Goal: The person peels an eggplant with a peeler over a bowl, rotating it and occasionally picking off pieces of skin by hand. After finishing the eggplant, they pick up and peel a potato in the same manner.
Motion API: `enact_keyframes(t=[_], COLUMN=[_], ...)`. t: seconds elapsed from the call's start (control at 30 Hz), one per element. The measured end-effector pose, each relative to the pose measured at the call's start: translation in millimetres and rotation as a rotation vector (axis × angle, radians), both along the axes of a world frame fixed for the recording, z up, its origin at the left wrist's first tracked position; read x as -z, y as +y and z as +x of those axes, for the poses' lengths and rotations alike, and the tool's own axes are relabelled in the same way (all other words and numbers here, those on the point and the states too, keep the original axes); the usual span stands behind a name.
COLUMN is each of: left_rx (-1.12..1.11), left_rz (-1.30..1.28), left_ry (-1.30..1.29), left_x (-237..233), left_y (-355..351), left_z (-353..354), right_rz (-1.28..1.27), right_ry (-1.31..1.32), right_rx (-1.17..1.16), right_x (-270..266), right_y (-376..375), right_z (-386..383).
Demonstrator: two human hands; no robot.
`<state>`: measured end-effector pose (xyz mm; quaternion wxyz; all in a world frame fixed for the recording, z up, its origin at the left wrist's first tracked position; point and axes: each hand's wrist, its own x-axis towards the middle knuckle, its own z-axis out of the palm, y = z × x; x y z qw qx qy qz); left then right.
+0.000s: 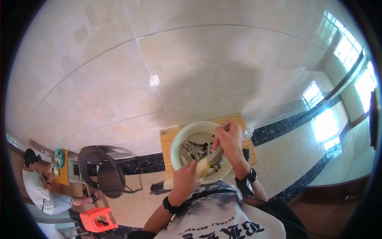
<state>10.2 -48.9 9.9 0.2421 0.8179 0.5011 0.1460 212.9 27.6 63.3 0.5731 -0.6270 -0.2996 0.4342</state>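
My left hand (pixel 184 181) grips a pale, partly peeled vegetable (pixel 202 168) over the near rim of a white bowl (pixel 178 143). My right hand (pixel 229 139) holds a peeler (pixel 215 154) against the vegetable's far end. Dark peelings (pixel 195 146) lie inside the bowl. The bowl stands on a small wooden table (pixel 167 137). Black bands sit on both my wrists.
A clear plastic bottle (pixel 247 132) lies on the table's right edge. A dark eggplant (pixel 161 186) sits below the bowl. At left stand a wicker chair (pixel 104 170) and a red stool (pixel 95 219); another person (pixel 39 191) sits at a second small table (pixel 63 169).
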Motion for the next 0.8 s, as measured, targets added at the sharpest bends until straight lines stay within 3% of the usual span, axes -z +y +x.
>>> enact_keyframes(t=[0.13, 0.23, 0.53, 0.8], left_rx=[0.105, -0.021, -0.050, -0.021], left_rz=[0.053, -0.004, -0.020, -0.027], left_ry=[-0.036, -0.040, 0.016, 0.042], left_x=[-7.7, -12.3, 0.3, -2.3], left_y=[-11.1, -2.0, 9.1, 9.4], left_z=[6.9, 8.5, -5.3, -0.9], right_rz=[0.070, 0.079, 0.044, -0.047], right_ry=[-0.126, 0.131, 0.286, 0.057], right_rx=[0.141, 0.216, -0.055, -0.033], right_x=[14.9, 17.2, 16.6, 7.6], right_y=[23.4, 27.3, 7.7, 4.5], right_z=[14.3, 20.7, 28.6, -8.7])
